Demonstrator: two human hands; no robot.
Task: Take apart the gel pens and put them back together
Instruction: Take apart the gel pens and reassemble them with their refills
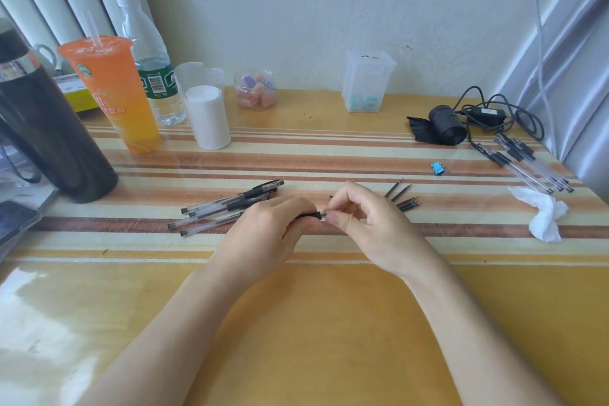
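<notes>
My left hand [268,232] grips a gel pen [311,215] by its black rubber grip; most of the barrel is hidden under the hand. My right hand [365,219] pinches the pen's tip end between thumb and forefinger, right against the left hand. Several clear gel pens [227,206] with black caps and grips lie in a fan just left of my left hand. Several thin dark refills [403,198] lie loose just right of my right hand. Another bundle of clear pens [527,163] lies at the far right of the table.
Along the back stand an orange drink cup [113,92], a water bottle [150,59], a white roll [207,117], a sweets jar [255,88] and a clear box [367,81]. A black flask [49,128] is at left. A black roll [445,125], cables, a blue clip [438,168] and crumpled tissue [543,212] lie right.
</notes>
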